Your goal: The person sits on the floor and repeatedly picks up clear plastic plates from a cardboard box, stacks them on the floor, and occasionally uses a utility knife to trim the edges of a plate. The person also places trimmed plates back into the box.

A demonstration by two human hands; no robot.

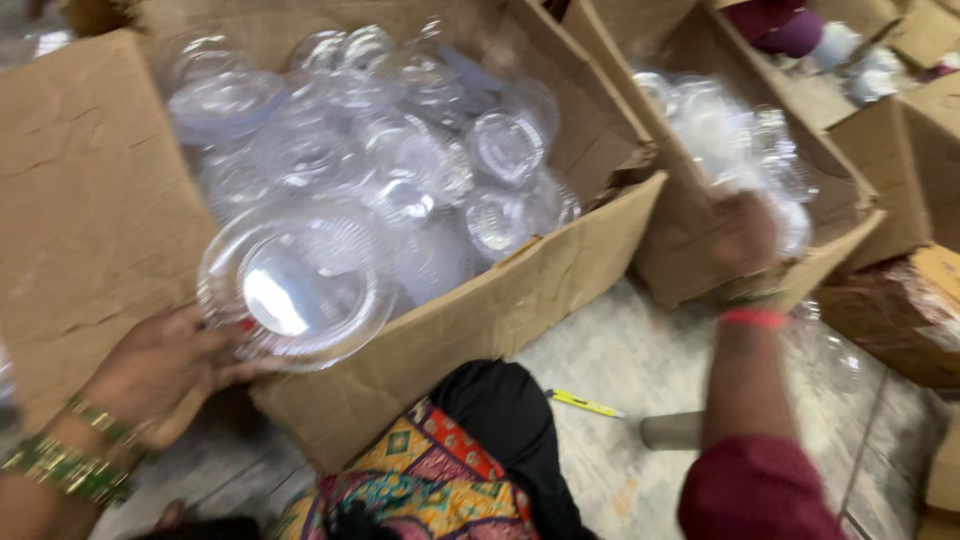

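Note:
My left hand (165,365) grips the near rim of a round clear plastic lid (300,285) at the front edge of a large cardboard box (480,320) heaped with several more clear plastic lids and cups. My right hand (745,240), blurred with motion, reaches into a second cardboard box (690,255) on the right, which also holds clear plastic pieces; whether its fingers close on anything cannot be seen. Green and gold bangles circle my left wrist, and a red band sits on my right wrist.
More cardboard boxes (900,170) crowd the right side and back. A yellow pen-like tool (585,403) and a grey cylinder (670,430) lie on the tiled floor between the boxes. My lap in colourful patterned cloth (440,480) fills the lower middle.

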